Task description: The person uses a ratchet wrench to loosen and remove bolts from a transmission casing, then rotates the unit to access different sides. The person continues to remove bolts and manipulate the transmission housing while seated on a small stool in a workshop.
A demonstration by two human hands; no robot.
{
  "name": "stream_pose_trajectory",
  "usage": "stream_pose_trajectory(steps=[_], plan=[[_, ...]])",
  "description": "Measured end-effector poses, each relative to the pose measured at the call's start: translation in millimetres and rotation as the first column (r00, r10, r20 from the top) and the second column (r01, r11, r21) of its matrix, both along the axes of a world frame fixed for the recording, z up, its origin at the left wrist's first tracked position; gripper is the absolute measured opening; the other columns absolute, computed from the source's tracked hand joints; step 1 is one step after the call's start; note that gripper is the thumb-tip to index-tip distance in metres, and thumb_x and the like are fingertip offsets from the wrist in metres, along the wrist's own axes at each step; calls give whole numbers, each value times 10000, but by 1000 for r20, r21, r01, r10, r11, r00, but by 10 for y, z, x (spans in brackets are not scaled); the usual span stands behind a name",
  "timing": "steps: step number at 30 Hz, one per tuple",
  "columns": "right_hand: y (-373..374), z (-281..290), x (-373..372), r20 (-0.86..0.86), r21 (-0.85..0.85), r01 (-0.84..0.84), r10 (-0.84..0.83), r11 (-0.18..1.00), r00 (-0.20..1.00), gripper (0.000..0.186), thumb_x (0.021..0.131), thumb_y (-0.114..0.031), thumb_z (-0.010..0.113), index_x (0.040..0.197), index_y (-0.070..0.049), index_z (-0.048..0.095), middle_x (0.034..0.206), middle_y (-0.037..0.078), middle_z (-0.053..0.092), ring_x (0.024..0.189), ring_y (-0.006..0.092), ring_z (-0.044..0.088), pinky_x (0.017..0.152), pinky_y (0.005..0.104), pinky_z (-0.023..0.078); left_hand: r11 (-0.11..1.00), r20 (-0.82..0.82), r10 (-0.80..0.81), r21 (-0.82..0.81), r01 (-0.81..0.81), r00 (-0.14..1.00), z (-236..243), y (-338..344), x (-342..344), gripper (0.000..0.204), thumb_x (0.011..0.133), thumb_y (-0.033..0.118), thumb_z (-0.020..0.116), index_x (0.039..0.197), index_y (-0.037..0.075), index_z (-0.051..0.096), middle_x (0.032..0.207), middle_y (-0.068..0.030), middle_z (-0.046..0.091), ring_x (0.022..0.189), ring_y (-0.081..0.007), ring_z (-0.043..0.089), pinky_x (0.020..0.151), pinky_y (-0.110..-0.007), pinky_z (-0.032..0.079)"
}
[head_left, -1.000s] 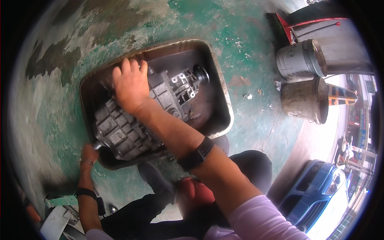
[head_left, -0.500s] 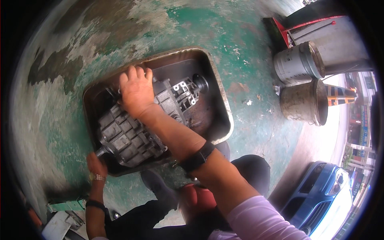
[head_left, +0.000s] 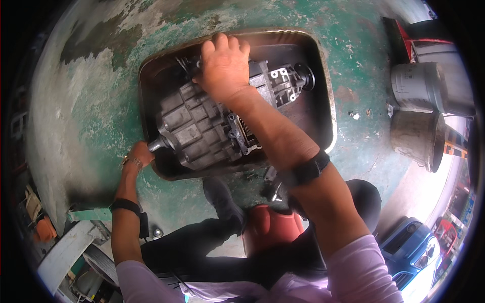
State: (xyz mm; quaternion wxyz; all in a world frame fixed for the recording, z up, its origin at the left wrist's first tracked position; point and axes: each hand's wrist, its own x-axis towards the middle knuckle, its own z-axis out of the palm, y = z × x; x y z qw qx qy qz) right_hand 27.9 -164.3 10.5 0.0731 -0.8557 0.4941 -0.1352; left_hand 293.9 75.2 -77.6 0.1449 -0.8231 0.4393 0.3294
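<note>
A grey metal gearbox (head_left: 194,123) lies aslant in a dark, worn tray (head_left: 329,101). My right hand (head_left: 225,65) reaches across it and grips its far side; the fingertips curl over and are partly hidden. At the gearbox's left end, my left hand (head_left: 140,154) is closed round the tip of the protruding shaft (head_left: 160,144). A round black flange (head_left: 304,77) ends the right side. On the near side of the housing is an opening (head_left: 245,132) with ribbed parts inside, partly covered by my right forearm.
A red stool (head_left: 270,227) stands between my legs, near a metal tool (head_left: 275,192) on the floor. Two buckets, one pale (head_left: 417,86) and one dirty (head_left: 414,136), stand at right. A blue car (head_left: 411,247) is beyond; a metal frame (head_left: 73,252) is lower left.
The whole view has shifted, so tray and hands sit higher and further right. The gearbox appears rolled a little, and its near-side opening now shows. Both hands keep their hold.
</note>
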Motion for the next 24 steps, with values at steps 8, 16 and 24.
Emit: stream_pose_trajectory(steps=[8, 16, 24], plan=[[-31, -58, -29, 19, -49, 8, -7, 999, 1000, 599, 694, -515, 755, 1078, -85, 594, 1119, 109, 563, 1113, 290, 514, 968, 462, 360, 636, 496, -105, -633, 442, 862, 36, 413, -475, 267, 754, 92, 702, 944, 25, 526, 850, -205, 611, 798, -419, 618, 696, -488, 507], [-2, -93, -3, 42, -94, -5, 9, 996, 999, 568, 678, -488, 758, 1047, -83, 610, 1120, 116, 567, 1120, 296, 505, 970, 468, 348, 959, 281, -119, -216, 184, 952, 58, 153, -272, 242, 732, 127, 714, 908, -24, 647, 851, -246, 668, 827, -410, 656, 733, -474, 536], [15, -66, 2, 46, -58, -3, 5, 998, 999, 579, 675, -483, 761, 1068, -88, 608, 1138, 118, 563, 1137, 294, 495, 988, 468, 331, 998, 76, -44, -50, 48, 996, 56, -58, -141, 256, 693, 112, 730, 884, -46, 667, 891, -256, 664, 871, -402, 652, 760, -440, 533]])
